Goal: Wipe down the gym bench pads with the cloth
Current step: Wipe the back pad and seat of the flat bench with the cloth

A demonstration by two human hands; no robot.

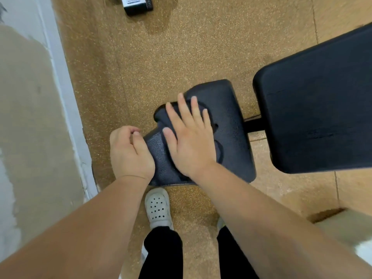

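Observation:
The small black seat pad (231, 109) of the bench sits in the middle of the view. A dark cloth (161, 115) lies on its left part, nearly the same colour as the pad. My right hand (189, 141) rests flat on the cloth with the fingers spread, pressing it onto the pad. My left hand (128, 152) is curled around the pad's left edge, thumb on top. The larger black back pad (322, 107) lies to the right, apart from both hands.
A black frame bar (252, 123) joins the two pads. A pale wall (30, 117) runs along the left. A black box (136, 5) stands on the speckled tan floor at the top. My white shoe (158, 206) is just below the seat pad.

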